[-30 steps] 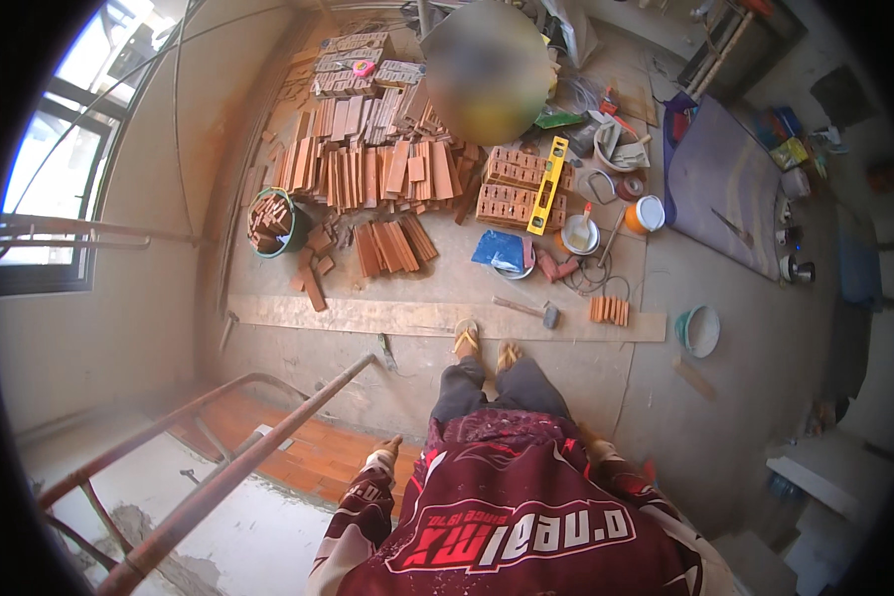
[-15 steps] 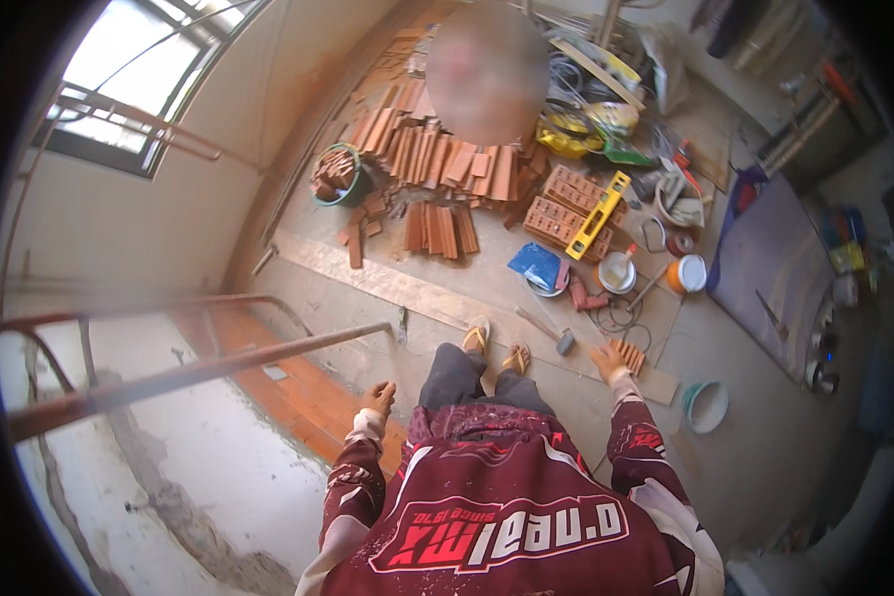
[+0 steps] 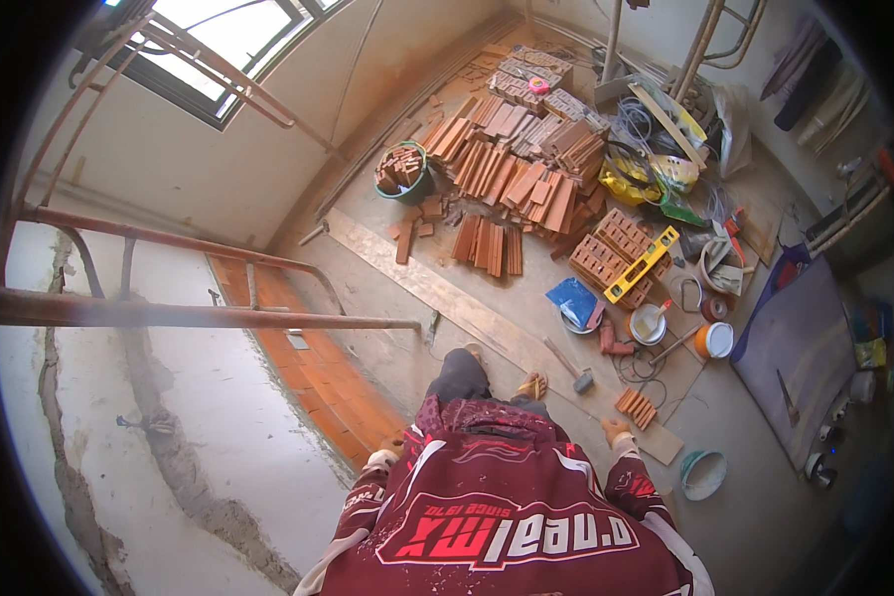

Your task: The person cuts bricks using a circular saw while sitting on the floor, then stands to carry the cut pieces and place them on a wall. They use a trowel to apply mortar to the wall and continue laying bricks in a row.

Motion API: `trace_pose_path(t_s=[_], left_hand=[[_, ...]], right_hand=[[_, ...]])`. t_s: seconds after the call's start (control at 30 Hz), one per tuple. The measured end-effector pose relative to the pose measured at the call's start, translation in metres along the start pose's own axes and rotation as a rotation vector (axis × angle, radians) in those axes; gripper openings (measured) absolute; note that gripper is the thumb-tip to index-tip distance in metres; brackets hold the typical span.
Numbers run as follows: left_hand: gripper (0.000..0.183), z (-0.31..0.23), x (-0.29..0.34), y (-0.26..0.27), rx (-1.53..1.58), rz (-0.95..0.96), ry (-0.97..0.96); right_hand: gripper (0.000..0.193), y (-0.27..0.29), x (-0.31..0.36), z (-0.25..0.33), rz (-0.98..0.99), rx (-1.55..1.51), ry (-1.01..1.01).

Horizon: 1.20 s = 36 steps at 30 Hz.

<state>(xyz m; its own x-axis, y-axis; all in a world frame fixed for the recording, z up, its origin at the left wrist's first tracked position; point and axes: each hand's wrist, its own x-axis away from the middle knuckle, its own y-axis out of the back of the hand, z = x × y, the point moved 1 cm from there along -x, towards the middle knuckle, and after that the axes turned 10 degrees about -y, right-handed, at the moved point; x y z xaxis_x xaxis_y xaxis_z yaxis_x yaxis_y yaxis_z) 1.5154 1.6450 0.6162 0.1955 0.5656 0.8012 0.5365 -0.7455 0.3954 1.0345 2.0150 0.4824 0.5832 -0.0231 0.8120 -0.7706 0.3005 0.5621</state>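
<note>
My left hand (image 3: 393, 443) hangs low by my hip, beside a strip of orange-red tiled floor (image 3: 313, 363). Its fingers show only in part and look loose, with nothing seen in them. On the other side, my right hand (image 3: 615, 429) hangs with loose fingers and no visible object in it. Nearest to that hand is a small row of red clay strips (image 3: 636, 407) on a board (image 3: 660, 441). A hammer (image 3: 570, 366) lies on the floor ahead of my feet.
Stacks of clay strips (image 3: 512, 164) spread ahead, beside a filled green bucket (image 3: 403, 173). A yellow spirit level (image 3: 642, 264) lies on hollow bricks (image 3: 594, 260). Rusty scaffold tubes (image 3: 209, 316) jut in from the left. A pale bucket (image 3: 703, 475) stands right.
The view has turned left, so the floor items appear farther right. Both my hands have drawn in toward my body. The blurred round patch over the far stacks is gone.
</note>
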Motion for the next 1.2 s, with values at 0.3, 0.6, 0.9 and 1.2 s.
trace_pose_path(t_s=[0.3, 0.6, 0.9, 1.2], left_hand=[[0.051, -0.076, -0.060, 0.023, 0.012, -0.153, -0.310], [0.043, -0.051, -0.115, 0.054, -0.148, -0.074, -0.247], [0.043, -0.093, -0.161, 0.169, -0.154, -0.102, -0.188], [0.043, -0.113, -0.174, 0.234, -0.028, -0.163, -0.093]], right_hand=[[0.052, 0.021, -0.013, 0.085, -0.107, 0.046, 0.115], [0.054, 0.000, -0.023, 0.150, -0.097, 0.078, 0.101], [0.057, -0.138, 0.025, 0.212, 0.143, 0.039, -0.156], [0.062, -0.118, 0.050, 0.302, 0.203, 0.079, -0.266]])
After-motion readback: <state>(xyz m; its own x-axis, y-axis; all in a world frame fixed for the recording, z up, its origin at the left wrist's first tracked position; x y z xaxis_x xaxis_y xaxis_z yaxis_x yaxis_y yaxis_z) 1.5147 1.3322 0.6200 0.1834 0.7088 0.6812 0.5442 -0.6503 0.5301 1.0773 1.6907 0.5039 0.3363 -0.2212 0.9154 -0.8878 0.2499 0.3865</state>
